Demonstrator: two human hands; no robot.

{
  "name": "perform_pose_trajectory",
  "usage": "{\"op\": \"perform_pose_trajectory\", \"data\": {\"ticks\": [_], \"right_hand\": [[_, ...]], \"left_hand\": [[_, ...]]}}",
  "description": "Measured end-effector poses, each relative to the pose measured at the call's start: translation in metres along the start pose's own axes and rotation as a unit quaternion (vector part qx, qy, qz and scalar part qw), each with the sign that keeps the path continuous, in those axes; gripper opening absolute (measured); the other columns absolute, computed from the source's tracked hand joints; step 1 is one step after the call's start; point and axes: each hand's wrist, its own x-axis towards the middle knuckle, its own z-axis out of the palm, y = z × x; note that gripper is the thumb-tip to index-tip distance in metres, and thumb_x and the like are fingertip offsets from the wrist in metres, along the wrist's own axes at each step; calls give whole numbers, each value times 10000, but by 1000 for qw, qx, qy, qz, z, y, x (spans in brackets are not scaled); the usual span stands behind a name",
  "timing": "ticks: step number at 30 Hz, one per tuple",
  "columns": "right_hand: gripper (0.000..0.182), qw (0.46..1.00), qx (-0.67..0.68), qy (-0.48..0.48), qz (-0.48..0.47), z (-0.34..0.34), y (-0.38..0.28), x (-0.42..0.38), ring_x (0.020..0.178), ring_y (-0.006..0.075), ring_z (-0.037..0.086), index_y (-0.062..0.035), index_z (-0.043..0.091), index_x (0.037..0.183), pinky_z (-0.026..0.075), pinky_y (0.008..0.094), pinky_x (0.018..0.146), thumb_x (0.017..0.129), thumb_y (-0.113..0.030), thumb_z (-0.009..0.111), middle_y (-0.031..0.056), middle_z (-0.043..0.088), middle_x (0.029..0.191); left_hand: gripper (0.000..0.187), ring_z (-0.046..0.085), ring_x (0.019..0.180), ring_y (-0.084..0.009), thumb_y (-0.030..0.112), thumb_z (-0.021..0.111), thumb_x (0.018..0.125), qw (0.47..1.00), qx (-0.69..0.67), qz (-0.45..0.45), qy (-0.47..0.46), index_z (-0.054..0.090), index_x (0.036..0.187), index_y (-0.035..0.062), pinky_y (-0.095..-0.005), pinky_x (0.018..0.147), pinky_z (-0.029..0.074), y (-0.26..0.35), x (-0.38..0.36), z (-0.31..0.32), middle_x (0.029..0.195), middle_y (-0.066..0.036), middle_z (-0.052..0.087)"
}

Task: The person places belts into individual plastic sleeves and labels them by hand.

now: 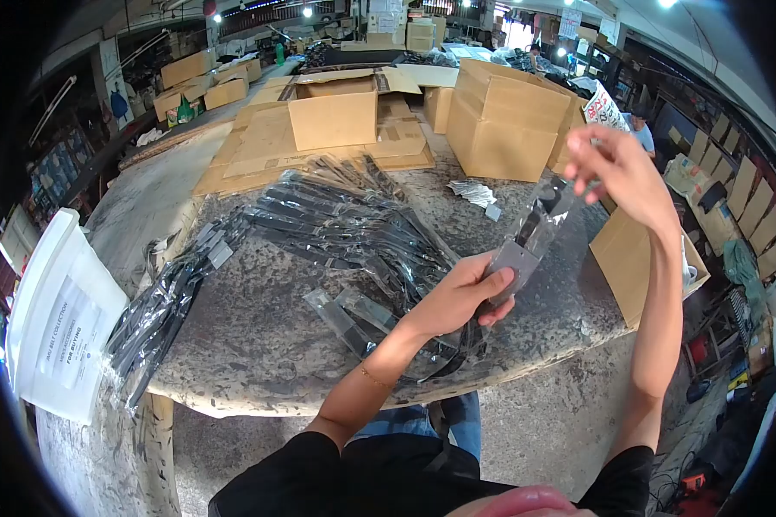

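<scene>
My left hand is closed around a belt in a clear plastic sleeve, with the thumb pressed on a grey card at its lower end. Beside the sleeve's upper end, my right hand is raised with its fingers bent and apart. Below my left hand lie a few flat clear sleeves. A wide pile of dark belts in plastic spreads over the table to the left of my hands.
Another bundle of wrapped belts lies against a white labelled bin on the left. Cardboard boxes stand at the back of the worn table. White tags lie beyond my left hand. An open carton sits at the right edge.
</scene>
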Motion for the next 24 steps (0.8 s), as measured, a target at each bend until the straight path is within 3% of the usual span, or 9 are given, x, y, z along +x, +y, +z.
{"op": "perform_pose_trajectory", "data": {"ticks": [1, 3, 6, 9, 13, 15, 21, 23, 24], "right_hand": [[314, 994, 89, -37, 57, 2, -2, -4, 627, 160, 631, 88, 611, 965, 529, 259, 552, 911, -214, 543, 121, 648, 746], [331, 985, 150, -82, 36, 10, 8, -9, 632, 149, 643, 54, 623, 967, 523, 245, 535, 908, -271, 600, 101, 655, 747], [176, 982, 182, -48, -2, 11, 21, -8, 640, 128, 640, 17, 633, 972, 520, 237, 552, 858, -114, 659, 66, 660, 760], [174, 975, 212, 63, -17, -3, 29, 4, 666, 120, 627, -5, 638, 961, 519, 239, 584, 868, -152, 652, 54, 660, 781], [215, 984, 178, -5, 18, 6, 15, 0, 700, 98, 615, -39, 619, 1010, 514, 227, 621, 887, -215, 631, 27, 643, 847], [258, 989, 135, -53, 35, 20, 16, -4, 738, 98, 618, -49, 607, 1066, 504, 222, 597, 879, -223, 643, 29, 637, 890], [326, 990, 139, 18, 7, 19, 31, -1, 725, 115, 624, -9, 613, 1084, 508, 252, 571, 860, -241, 664, 84, 647, 961], [292, 989, 123, -80, 14, 20, 31, 1, 720, 117, 633, -14, 626, 1061, 512, 247, 560, 870, -233, 652, 79, 653, 959], [292, 990, 121, -74, 14, 19, 32, 0, 720, 117, 633, -14, 626, 1061, 512, 247, 560, 870, -233, 652, 79, 653, 959]], "left_hand": [[290, 444, 502, -77, 311, 429, 998, 1000, 2, 2, 2, 479, 972, 27, -217, 469, 359, 1, 0, -1, 654, -37, 521], [304, 463, 504, -87, 321, 424, 998, 1000, -5, 12, 24, 481, 969, 24, -221, 481, 379, 0, 2, 1, 677, -44, 531], [228, 479, 498, -93, 247, 432, 1001, 1000, -19, 25, 5, 445, 1026, 21, -224, 475, 396, -5, 11, 3, 729, -40, 521], [194, 503, 509, -109, 154, 462, 983, 996, -28, 35, 78, 390, 1096, 14, -235, 477, 419, -3, 20, 15, 824, -56, 511], [252, 515, 518, -120, 89, 477, 965, 995, -50, 20, 87, 327, 1152, 10, -244, 475, 426, -6, 30, 10, 885, -68, 487], [260, 522, 523, -125, 104, 468, 970, 993, -30, 62, 94, 314, 1158, 11, -247, 475, 427, -8, 31, 12, 882, -73, 484], [268, 544, 555, -141, 152, 499, 964, 992, 22, 89, 86, 333, 1128, 20, -250, 487, 445, -7, 28, 7, 875, -84, 516], [278, 537, 547, -132, 158, 487, 970, 992, 24, 92, 78, 324, 1142, 13, -244, 484, 445, -8, 30, 7, 878, -83, 504], [288, 529, 540, -122, 164, 475, 976, 992, 24, 96, 72, 315, 1156, 6, -239, 481, 445, -8, 32, 7, 880, -81, 493]]}}
